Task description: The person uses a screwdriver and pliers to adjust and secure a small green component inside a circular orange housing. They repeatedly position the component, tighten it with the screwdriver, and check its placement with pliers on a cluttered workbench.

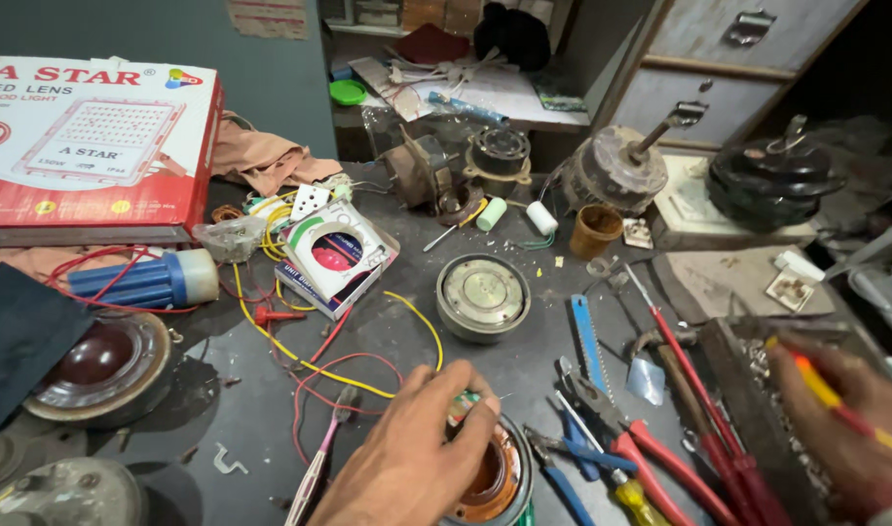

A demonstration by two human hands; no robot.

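Head view: my left hand (412, 458) comes in from the bench's near edge, back of hand up, wrist low, fingers curled down over the rim of a round motor part with copper winding (495, 477). Fingertips pinch a small green bit at its top edge; grip closed on the part's rim. The motor part sits flat at the near edge, centre-right, open face up, so its axis points straight up; no long axis to speak of.

My right hand (840, 429) is at the near right corner, fingers wrapped around a red-and-yellow screwdriver (836, 399). The tool's long axis runs diagonally, its upper end toward the bench's middle, the other end toward the near right corner.

Packages: large flat red-and-white carton (91, 146) with a picture of a square lamp panel at the far left corner, lying on its side face-up. Small white square box with a round window showing a red-purple disc (337, 253) left of bench centre, tilted, stacked on another flat box. Pinkish paper sign (268, 18) on the back wall above the far left, partly cut off.

Round grey metal cap (483, 295) sits mid-bench, beyond my left hand. Blue-handled and red-handled pliers (602, 438) lie between my hands.
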